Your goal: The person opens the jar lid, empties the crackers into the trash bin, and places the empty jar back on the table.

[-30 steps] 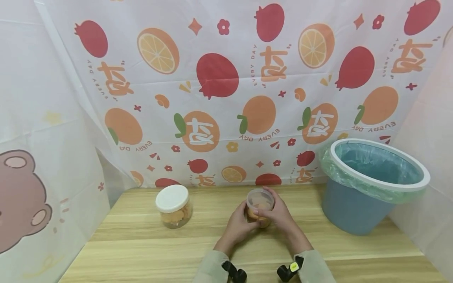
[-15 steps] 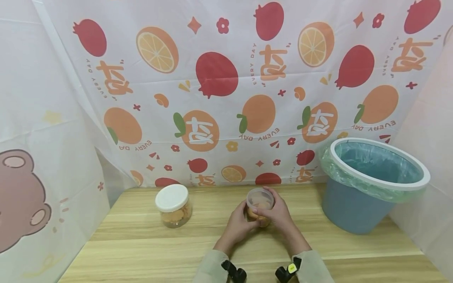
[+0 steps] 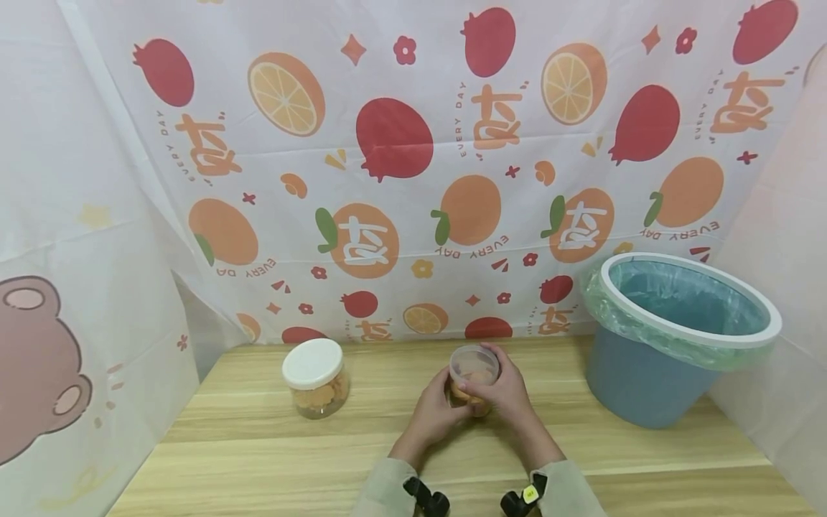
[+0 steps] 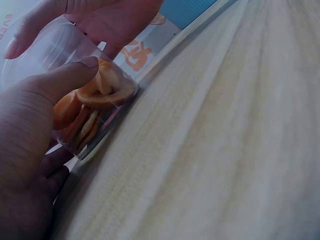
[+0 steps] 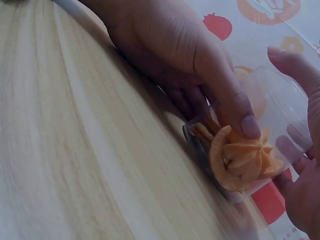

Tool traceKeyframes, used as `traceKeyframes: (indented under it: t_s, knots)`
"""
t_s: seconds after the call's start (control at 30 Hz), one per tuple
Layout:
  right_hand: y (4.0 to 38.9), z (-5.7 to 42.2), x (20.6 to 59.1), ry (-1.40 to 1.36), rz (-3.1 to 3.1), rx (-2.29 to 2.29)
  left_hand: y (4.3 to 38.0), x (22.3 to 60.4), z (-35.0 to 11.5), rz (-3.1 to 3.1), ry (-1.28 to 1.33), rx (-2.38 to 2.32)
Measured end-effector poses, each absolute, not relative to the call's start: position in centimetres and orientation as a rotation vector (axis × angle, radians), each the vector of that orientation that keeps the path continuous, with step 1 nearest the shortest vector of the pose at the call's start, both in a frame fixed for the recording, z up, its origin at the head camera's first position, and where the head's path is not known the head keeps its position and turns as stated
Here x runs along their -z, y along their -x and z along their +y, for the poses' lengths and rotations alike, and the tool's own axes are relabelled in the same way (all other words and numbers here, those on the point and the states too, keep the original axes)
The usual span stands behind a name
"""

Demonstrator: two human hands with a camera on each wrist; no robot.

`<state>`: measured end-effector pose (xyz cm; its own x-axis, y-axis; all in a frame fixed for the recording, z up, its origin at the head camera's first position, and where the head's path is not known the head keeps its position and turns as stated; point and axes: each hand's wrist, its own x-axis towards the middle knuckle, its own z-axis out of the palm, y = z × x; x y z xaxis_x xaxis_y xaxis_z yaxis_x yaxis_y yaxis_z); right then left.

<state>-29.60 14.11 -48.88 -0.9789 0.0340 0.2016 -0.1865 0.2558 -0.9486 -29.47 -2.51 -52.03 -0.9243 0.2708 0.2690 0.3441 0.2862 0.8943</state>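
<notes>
A clear plastic jar (image 3: 474, 361) stands on the wooden table between both hands. My left hand (image 3: 431, 411) grips its left side, the thumb lying across the front. My right hand (image 3: 515, 396) holds the right side near the top, with its thumb on the front too. Through the wall in the left wrist view, orange-brown biscuits (image 4: 112, 82) fill the lower part; some look ring-like, others ridged. The right wrist view shows the same biscuits (image 5: 245, 157) under the left thumb. Whether the jar's top is covered, I cannot tell.
Left of the hands stands a second clear jar (image 3: 319, 396) of similar biscuits under a white lid (image 3: 313, 362). At the right is a blue-grey bin (image 3: 639, 388) with a green plastic liner. A fruit-printed cloth (image 3: 413, 208) hangs behind the table (image 3: 258, 459).
</notes>
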Motion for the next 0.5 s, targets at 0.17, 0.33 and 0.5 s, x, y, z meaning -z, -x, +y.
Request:
traceKeyframes:
  t_s: [0.17,0.33,0.5]
  knots:
    - [29.66,14.37,49.08,-0.178,-2.384,-1.792,29.14,51.96,-2.54,-2.480,0.576,1.746]
    - [29.68,14.68,48.89,-0.239,-2.421,-1.838,29.12,51.94,-2.58,-2.471,0.615,1.778]
    - [29.78,15.00,48.80,-0.306,-2.439,-1.901,29.25,52.14,-2.68,-2.467,0.644,1.799]
